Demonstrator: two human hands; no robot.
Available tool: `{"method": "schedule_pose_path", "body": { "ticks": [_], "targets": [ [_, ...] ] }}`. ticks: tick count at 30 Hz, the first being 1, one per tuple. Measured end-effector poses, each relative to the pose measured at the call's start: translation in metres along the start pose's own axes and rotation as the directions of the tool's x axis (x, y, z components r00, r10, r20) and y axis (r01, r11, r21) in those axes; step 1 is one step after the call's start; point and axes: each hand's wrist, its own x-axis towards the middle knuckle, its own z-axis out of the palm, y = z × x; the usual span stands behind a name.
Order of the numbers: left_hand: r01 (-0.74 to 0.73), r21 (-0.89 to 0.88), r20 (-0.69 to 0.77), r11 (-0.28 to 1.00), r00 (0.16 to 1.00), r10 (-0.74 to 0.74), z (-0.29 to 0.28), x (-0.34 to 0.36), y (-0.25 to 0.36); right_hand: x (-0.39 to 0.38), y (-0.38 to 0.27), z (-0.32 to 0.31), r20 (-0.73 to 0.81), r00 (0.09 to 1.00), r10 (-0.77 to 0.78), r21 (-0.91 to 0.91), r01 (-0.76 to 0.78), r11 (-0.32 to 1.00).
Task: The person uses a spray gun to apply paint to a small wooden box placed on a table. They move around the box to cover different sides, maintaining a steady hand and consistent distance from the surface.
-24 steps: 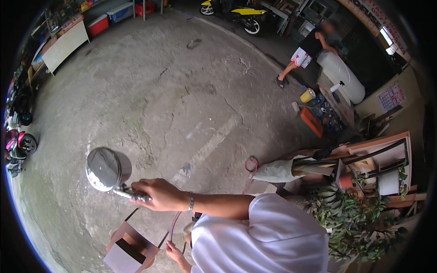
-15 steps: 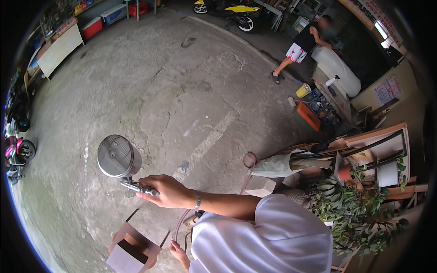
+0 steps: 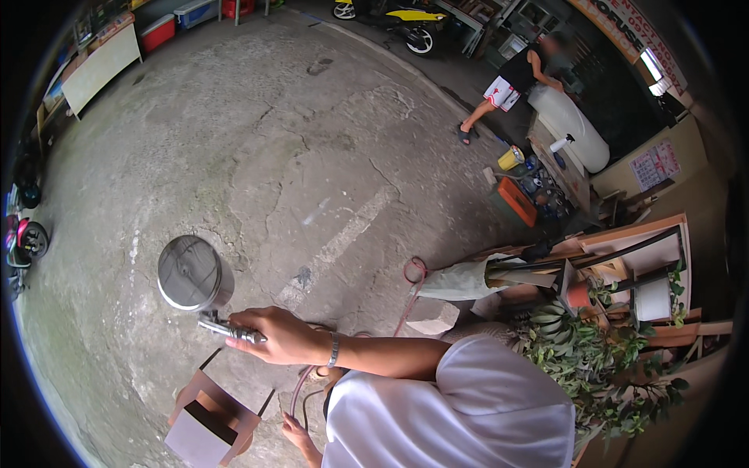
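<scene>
My right hand (image 3: 282, 335), with a metal band at its wrist, is closed around the handle of a metal spray gun (image 3: 234, 329). A large round silver cup (image 3: 189, 273) sits on the gun, its lid facing me. Lower down, my left hand (image 3: 298, 434) is partly visible, its fingers closed on a thin reddish hose (image 3: 299, 386). This hose passes behind my right forearm. Left of that hand stands a box-like piece (image 3: 201, 444) with a pale face, pinkish-brown panels and two thin dark rods; its kind is unclear.
Cracked concrete floor (image 3: 234, 156) spreads ahead. To the right are a pale block (image 3: 433, 316), a sack of wood scraps (image 3: 452, 281) and leafy plants (image 3: 577, 359). Farther off, a person (image 3: 515, 78) leans over a large clear-wrapped roll (image 3: 569, 125) beside an orange bin (image 3: 516, 203).
The view has shifted slightly, moving most of the surroundings a little leftward. The spray gun appears slightly farther left and lower, still in my right hand. My left hand keeps its grip.
</scene>
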Motion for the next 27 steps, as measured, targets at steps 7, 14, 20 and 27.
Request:
{"method": "schedule_pose_path", "body": {
  "ticks": [7, 14, 20, 27],
  "targets": [
    [-0.020, -0.032, 0.002, 0.999, 1.000, 0.020, 0.003, -0.002, 0.004, 0.003, -0.003, 0.000, 0.019, 0.999, 0.030, -0.013, -0.030, 0.999],
    [-0.008, 0.012, -0.012, 1.000, 1.000, 0.008, 0.005, 0.002, 0.012, 0.007, 0.003, -0.003, 0.057, 0.998, -0.025, -0.028, 0.027, 0.999],
    [0.014, -0.025, -0.022, 1.000, 1.000, -0.015, 0.015, 0.000, 0.017, 0.014, 0.010, -0.008, 0.052, 0.999, -0.006, -0.001, 0.007, 1.000],
    [0.006, -0.058, -0.010, 0.998, 1.000, -0.007, 0.030, 0.005, 0.032, 0.031, 0.025, -0.020, 0.061, 0.996, 0.065, -0.066, -0.061, 0.996]
  ]
}}
